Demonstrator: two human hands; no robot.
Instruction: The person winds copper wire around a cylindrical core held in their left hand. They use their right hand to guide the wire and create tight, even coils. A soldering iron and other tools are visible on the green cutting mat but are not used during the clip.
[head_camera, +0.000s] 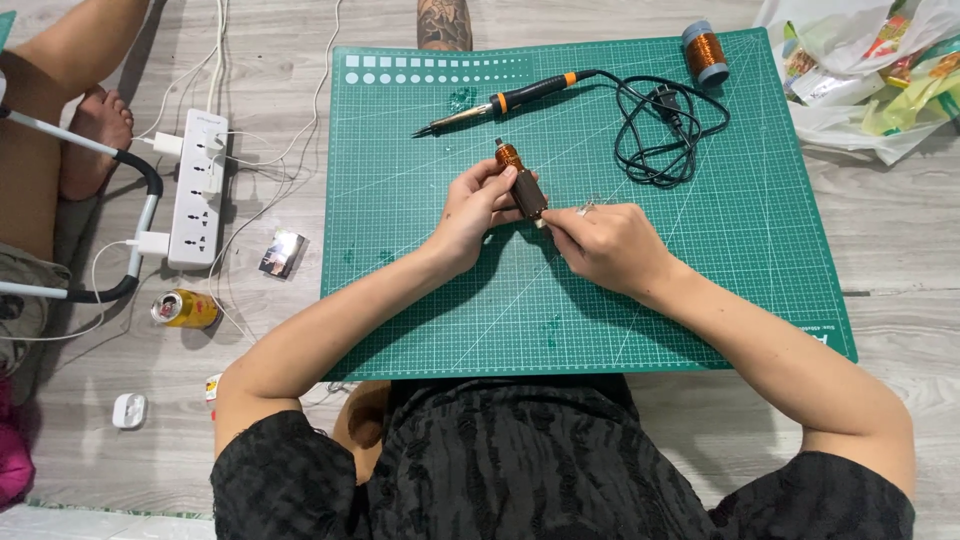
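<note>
copper wire wraps the top of a small rotor (520, 180), which both hands hold just above the middle of a green mat (440, 300). the left hand (472, 212) closes around its dark body from the side, fingers pressed on it. the right hand (605, 243) has thumb and fingertips pinched together at the rotor's lower end, seemingly on a fine strand or small bit there; it is too small to tell which.

the rotor looks stiff and dense for its size, a metal core with a short shaft sticking out at the top. the windings are thin and probably easy to nick or pull loose, so the dark core or the shaft seems a safer place to grip than the copper part.

on the mat beyond the hands lies a soldering iron (500, 103) with a black and orange handle, its cord (655, 130) coiled loosely to the right. a spool (705, 52) of copper wire stands near the mat's far right corner. off the mat to the left sit a white power strip (197, 190) and a yellow can (184, 309) on its side; plastic bags (870, 80) lie at the upper right.
</note>
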